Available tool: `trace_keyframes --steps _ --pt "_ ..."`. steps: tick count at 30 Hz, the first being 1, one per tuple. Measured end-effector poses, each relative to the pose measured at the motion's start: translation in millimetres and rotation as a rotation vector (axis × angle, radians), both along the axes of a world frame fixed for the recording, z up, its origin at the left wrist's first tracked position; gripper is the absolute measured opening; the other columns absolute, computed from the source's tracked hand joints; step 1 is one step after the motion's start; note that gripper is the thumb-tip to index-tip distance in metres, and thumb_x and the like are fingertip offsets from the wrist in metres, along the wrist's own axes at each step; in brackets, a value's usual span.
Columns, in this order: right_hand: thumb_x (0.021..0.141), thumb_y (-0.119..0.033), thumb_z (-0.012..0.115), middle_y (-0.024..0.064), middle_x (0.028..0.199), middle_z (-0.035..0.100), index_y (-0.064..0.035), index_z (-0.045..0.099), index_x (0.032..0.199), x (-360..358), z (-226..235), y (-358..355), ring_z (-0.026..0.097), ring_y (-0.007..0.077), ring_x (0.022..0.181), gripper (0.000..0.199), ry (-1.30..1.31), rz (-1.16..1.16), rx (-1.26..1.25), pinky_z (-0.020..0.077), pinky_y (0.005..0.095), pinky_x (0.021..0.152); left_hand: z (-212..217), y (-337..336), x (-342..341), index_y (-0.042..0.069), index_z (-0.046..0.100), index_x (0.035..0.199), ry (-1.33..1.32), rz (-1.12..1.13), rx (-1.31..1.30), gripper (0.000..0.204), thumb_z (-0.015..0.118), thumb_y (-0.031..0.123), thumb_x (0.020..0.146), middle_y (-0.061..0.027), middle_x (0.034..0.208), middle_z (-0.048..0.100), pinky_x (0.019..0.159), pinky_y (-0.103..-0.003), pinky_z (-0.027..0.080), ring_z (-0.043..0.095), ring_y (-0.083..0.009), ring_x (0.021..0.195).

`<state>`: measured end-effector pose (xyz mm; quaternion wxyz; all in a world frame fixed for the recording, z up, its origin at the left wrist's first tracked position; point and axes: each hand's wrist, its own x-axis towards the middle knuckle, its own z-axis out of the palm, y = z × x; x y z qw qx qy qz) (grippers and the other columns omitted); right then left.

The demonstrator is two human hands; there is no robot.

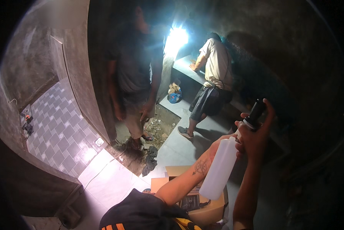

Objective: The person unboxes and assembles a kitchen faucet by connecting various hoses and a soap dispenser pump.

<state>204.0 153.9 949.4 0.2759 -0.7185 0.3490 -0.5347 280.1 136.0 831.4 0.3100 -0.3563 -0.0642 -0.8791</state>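
Note:
A translucent white spray bottle (219,168) hangs tilted in front of me, its base toward the lower left. A black pump-like top (257,109) is at its upper end. My right hand (259,132) is closed around the neck and the lower part of that top, with one finger raised along it. Coming in from the left behind the bottle, my left hand (230,138) grips near the bottle's neck; its fingers are partly hidden by the bottle and the other hand.
Below my arms stands an open cardboard box (210,210) with a dark package inside. One person (135,73) stands ahead beside rubble (160,122); another (216,61) leans on a white counter (187,69). A blue bag (174,96) sits near the counter. A cable (99,172) crosses the floor.

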Motion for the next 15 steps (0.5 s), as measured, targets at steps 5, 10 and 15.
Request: trace_keyframes --steps 5,10,15 --pt "0.074 0.014 0.059 0.0161 0.112 0.055 -0.0166 0.027 0.141 -17 -12 -3 0.065 0.0250 0.091 0.080 -0.033 0.027 -0.051 0.0573 0.0370 0.075 -9 9 -10 0.005 0.062 0.098 -0.098 0.074 0.043 0.026 0.044 0.025 0.096 -0.0073 0.083 0.063 0.072 -0.038 0.051 0.061 -0.0191 0.075" --pt "0.078 0.006 0.065 0.0191 0.130 0.043 -0.0074 0.044 0.129 -52 -39 13 0.064 0.0310 0.100 0.056 0.262 -0.063 -0.359 0.0588 0.0404 0.079 -27 31 -54 0.003 0.060 0.102 -0.032 -0.013 0.077 0.029 0.044 0.025 0.096 -0.0145 0.085 0.067 0.074 -0.047 0.056 0.067 -0.0276 0.074" --pt "0.077 0.005 0.064 0.0278 0.106 0.058 0.0019 0.036 0.130 -77 -83 41 0.065 0.0354 0.093 0.060 0.193 -0.065 -0.141 0.0608 0.0414 0.074 -68 53 -86 0.001 0.057 0.106 0.128 -0.080 0.109 0.030 0.042 0.025 0.097 -0.0153 0.093 0.066 0.072 -0.050 0.056 0.066 -0.0298 0.079"
